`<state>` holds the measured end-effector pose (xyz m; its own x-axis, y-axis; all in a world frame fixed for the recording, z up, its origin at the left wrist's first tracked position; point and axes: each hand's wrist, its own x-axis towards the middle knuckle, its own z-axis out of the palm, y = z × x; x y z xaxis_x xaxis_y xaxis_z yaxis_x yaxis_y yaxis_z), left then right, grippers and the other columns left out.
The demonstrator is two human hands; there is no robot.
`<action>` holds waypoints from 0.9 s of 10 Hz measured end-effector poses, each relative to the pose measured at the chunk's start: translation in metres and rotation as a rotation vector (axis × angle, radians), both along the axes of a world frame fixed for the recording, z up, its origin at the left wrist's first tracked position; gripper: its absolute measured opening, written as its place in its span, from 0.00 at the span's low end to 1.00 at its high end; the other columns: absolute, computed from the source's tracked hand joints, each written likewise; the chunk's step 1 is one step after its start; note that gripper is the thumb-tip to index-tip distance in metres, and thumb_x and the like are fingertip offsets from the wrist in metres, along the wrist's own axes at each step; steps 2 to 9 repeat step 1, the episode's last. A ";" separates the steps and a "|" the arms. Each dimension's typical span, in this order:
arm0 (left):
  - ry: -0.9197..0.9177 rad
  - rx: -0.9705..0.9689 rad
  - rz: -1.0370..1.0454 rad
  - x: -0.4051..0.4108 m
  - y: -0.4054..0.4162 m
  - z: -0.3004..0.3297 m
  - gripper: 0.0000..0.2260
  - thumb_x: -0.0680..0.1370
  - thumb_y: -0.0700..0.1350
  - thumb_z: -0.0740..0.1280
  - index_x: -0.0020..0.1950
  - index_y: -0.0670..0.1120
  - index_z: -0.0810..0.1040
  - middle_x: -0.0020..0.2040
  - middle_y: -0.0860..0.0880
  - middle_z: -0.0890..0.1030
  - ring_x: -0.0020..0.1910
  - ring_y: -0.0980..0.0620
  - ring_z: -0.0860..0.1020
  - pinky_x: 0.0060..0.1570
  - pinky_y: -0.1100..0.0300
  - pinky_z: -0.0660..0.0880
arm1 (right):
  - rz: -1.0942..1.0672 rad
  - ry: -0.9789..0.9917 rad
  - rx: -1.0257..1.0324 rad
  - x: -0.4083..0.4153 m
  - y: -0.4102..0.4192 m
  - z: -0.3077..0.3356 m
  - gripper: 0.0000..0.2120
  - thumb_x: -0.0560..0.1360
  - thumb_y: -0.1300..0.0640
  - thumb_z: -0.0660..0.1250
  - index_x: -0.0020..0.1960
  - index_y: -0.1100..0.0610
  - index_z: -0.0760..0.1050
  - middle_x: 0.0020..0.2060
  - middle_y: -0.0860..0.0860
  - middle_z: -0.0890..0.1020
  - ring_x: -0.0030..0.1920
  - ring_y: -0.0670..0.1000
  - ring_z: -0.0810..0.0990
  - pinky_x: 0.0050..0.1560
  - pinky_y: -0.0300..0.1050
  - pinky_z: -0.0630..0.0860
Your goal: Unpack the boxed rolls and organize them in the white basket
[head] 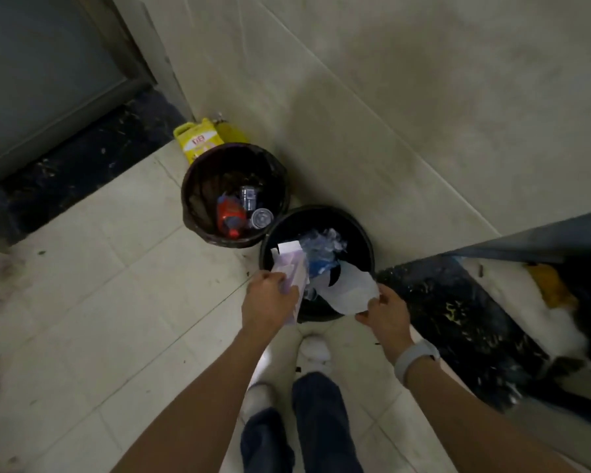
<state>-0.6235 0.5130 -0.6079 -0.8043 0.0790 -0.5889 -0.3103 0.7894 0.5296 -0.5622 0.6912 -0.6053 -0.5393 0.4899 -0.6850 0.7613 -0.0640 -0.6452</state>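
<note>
Place: a tiled floor (pixel 82 268) by a wall, with two round black bins side by side.
Left hand (pixel 270 298): clenched around a flattened purple and white carton (pixel 292 271), gripping its lower end; the carton's upper end tilts over the rim of the near bin (pixel 365 240).
Right hand (pixel 386 310): fingers pinched on the lower edge of a white sheet of paper or wrapping (pixel 347 291), which hangs over the same bin's near rim.
Task's things: no rolls and no white basket are in view; what is held looks like empty packaging from them, judging by the task.
Near bin contents: crumpled clear and blue plastic (pixel 321 249) near the middle.
Far bin (pixel 191 186): holds a red bottle (pixel 231 213) and clear cups; a yellow jug (pixel 198 139) stands behind it, against the wall.
Carton handling: probably light, thin card, stiff along its folds, easily crushed; a grip across the flat faces suits it.
Sheet handling: likely very light, limp, prone to flutter or cling; an edge pinch is enough.
Risk: a loose sheet could catch on the rim and land on the floor.
</note>
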 end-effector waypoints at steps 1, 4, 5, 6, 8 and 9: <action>-0.050 -0.011 -0.117 -0.031 0.027 -0.046 0.23 0.76 0.50 0.63 0.69 0.44 0.66 0.71 0.39 0.63 0.70 0.40 0.62 0.68 0.49 0.62 | 0.132 -0.038 -0.147 -0.028 0.007 -0.044 0.23 0.77 0.68 0.56 0.71 0.60 0.56 0.54 0.54 0.68 0.59 0.59 0.71 0.61 0.56 0.70; -0.050 -0.011 -0.117 -0.031 0.027 -0.046 0.23 0.76 0.50 0.63 0.69 0.44 0.66 0.71 0.39 0.63 0.70 0.40 0.62 0.68 0.49 0.62 | 0.132 -0.038 -0.147 -0.028 0.007 -0.044 0.23 0.77 0.68 0.56 0.71 0.60 0.56 0.54 0.54 0.68 0.59 0.59 0.71 0.61 0.56 0.70; -0.050 -0.011 -0.117 -0.031 0.027 -0.046 0.23 0.76 0.50 0.63 0.69 0.44 0.66 0.71 0.39 0.63 0.70 0.40 0.62 0.68 0.49 0.62 | 0.132 -0.038 -0.147 -0.028 0.007 -0.044 0.23 0.77 0.68 0.56 0.71 0.60 0.56 0.54 0.54 0.68 0.59 0.59 0.71 0.61 0.56 0.70; -0.050 -0.011 -0.117 -0.031 0.027 -0.046 0.23 0.76 0.50 0.63 0.69 0.44 0.66 0.71 0.39 0.63 0.70 0.40 0.62 0.68 0.49 0.62 | 0.132 -0.038 -0.147 -0.028 0.007 -0.044 0.23 0.77 0.68 0.56 0.71 0.60 0.56 0.54 0.54 0.68 0.59 0.59 0.71 0.61 0.56 0.70; -0.050 -0.011 -0.117 -0.031 0.027 -0.046 0.23 0.76 0.50 0.63 0.69 0.44 0.66 0.71 0.39 0.63 0.70 0.40 0.62 0.68 0.49 0.62 | 0.132 -0.038 -0.147 -0.028 0.007 -0.044 0.23 0.77 0.68 0.56 0.71 0.60 0.56 0.54 0.54 0.68 0.59 0.59 0.71 0.61 0.56 0.70; -0.050 -0.011 -0.117 -0.031 0.027 -0.046 0.23 0.76 0.50 0.63 0.69 0.44 0.66 0.71 0.39 0.63 0.70 0.40 0.62 0.68 0.49 0.62 | 0.132 -0.038 -0.147 -0.028 0.007 -0.044 0.23 0.77 0.68 0.56 0.71 0.60 0.56 0.54 0.54 0.68 0.59 0.59 0.71 0.61 0.56 0.70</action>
